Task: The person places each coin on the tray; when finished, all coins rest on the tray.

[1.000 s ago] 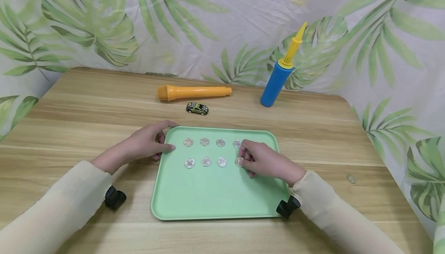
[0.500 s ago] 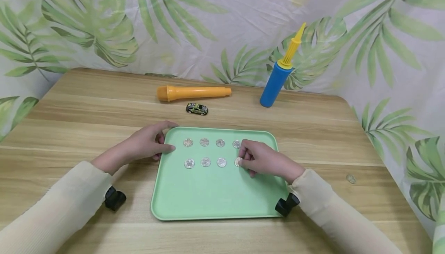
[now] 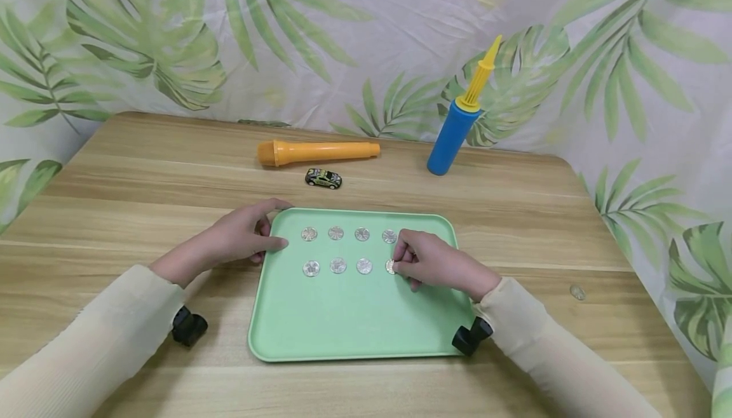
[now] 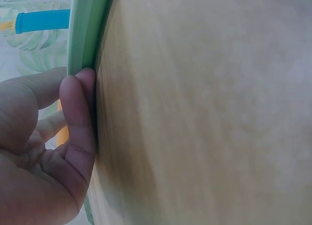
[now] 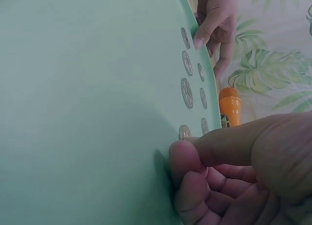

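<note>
A light green tray (image 3: pixel 343 323) lies on the wooden table with silver coins (image 3: pixel 364 266) in two rows. My left hand (image 3: pixel 243 234) grips its upper left edge, thumb over the rim; in the left wrist view fingertips (image 4: pixel 75 95) press the rim's outer side. Over the right part of the tray, my right hand (image 3: pixel 431 264) has its fingers curled, thumb and index tips at the rightmost visible coin (image 3: pixel 390 267) of the lower row. That coin (image 5: pixel 185 132) lies flat in the right wrist view, partly covered by the fingertips.
Behind the tray are an orange toy microphone (image 3: pixel 323 151) and a small toy car (image 3: pixel 323 178). A blue and yellow hand pump (image 3: pixel 454 132) stands at the back right. One loose coin (image 3: pixel 577 292) lies on the table (image 3: pixel 532 240) to the right.
The coin at my right fingertips has shifted very slightly left towards its neighbours in the lower row. My left hand stays on the tray edge.
</note>
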The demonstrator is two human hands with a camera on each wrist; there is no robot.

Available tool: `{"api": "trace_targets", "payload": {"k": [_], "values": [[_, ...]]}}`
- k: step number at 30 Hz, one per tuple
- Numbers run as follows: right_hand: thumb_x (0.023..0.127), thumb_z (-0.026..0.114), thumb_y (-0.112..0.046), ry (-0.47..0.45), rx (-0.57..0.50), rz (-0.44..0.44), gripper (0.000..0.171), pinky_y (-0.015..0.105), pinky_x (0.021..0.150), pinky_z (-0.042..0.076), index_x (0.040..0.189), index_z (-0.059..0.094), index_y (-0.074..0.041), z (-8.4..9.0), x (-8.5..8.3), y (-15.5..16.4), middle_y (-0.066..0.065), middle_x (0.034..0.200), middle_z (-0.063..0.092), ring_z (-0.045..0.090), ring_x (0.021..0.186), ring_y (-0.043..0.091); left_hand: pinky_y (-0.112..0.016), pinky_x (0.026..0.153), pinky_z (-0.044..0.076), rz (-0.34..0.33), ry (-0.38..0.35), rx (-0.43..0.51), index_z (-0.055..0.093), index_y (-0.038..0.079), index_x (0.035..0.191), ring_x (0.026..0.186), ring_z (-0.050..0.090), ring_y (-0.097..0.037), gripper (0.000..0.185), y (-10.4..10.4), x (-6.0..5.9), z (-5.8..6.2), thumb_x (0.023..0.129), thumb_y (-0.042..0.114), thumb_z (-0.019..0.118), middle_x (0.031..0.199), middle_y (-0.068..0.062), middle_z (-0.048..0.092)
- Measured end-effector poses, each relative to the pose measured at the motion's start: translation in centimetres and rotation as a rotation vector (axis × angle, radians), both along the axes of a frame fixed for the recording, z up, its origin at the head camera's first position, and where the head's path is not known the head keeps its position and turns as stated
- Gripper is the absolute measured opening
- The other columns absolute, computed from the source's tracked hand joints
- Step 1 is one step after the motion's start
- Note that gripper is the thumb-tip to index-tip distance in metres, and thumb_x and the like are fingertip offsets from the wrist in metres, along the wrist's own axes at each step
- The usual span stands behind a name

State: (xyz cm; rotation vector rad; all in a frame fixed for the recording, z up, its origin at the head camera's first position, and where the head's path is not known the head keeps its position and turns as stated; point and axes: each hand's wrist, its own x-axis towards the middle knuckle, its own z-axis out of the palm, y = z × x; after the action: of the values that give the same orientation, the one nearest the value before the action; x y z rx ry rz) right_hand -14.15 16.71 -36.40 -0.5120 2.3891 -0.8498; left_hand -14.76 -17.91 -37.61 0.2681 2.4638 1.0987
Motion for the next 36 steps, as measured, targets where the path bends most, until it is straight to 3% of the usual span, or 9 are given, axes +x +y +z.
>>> {"api": "trace_targets", "payload": {"k": [12,23,31,36], "values": [[0.1,0.068,-0.007,-0.022,-0.004,-0.032,0.01,0.023,0.06,0.049,0.102,0.059,-0.004,-0.2,0.0,0.2,0.006,0.079,0.064,0.064,0.058,0.013,-0.028,0.06,0.057,-0.003,-0.001,0.003,0.04,0.009,0.158,0.068,0.058,-0.018,0.067,-0.1,0.0,0.0,0.099,0.015,0.072,0.091,-0.01,0.052],[0.102,0.065,-0.004,-0.006,-0.172,-0.061,0.009,0.026,0.06,0.058,0.103,0.058,0.001,-0.7,0.4,2.3,0.01,0.08,0.065,0.066,0.062,0.016,-0.029,0.061,0.056,0.003,-0.003,-0.018,0.039,0.011,0.159,0.067,0.059,-0.018,0.068,0.0,-0.1,-0.2,0.099,0.016,0.073,0.092,-0.01,0.052],[0.102,0.062,-0.003,0.121,-0.248,-0.216,0.011,0.026,0.061,0.059,0.11,0.06,0.004,0.0,1.0,6.2,0.018,0.089,0.066,0.065,0.068,0.016,-0.029,0.061,0.056,0.0,-0.005,-0.021,0.038,0.01,0.159,0.067,0.059,-0.018,0.069,0.1,-0.1,0.0,0.099,0.015,0.072,0.091,-0.011,0.052],[0.102,0.064,-0.004,0.268,-0.202,-0.3,0.014,0.025,0.064,0.061,0.111,0.061,0.007,0.2,1.9,9.4,0.019,0.095,0.066,0.064,0.071,0.009,-0.029,0.061,0.056,0.002,-0.01,-0.015,0.038,0.01,0.159,0.068,0.059,-0.018,0.069,0.1,0.0,0.1,0.099,0.015,0.072,0.092,-0.011,0.052]]}}
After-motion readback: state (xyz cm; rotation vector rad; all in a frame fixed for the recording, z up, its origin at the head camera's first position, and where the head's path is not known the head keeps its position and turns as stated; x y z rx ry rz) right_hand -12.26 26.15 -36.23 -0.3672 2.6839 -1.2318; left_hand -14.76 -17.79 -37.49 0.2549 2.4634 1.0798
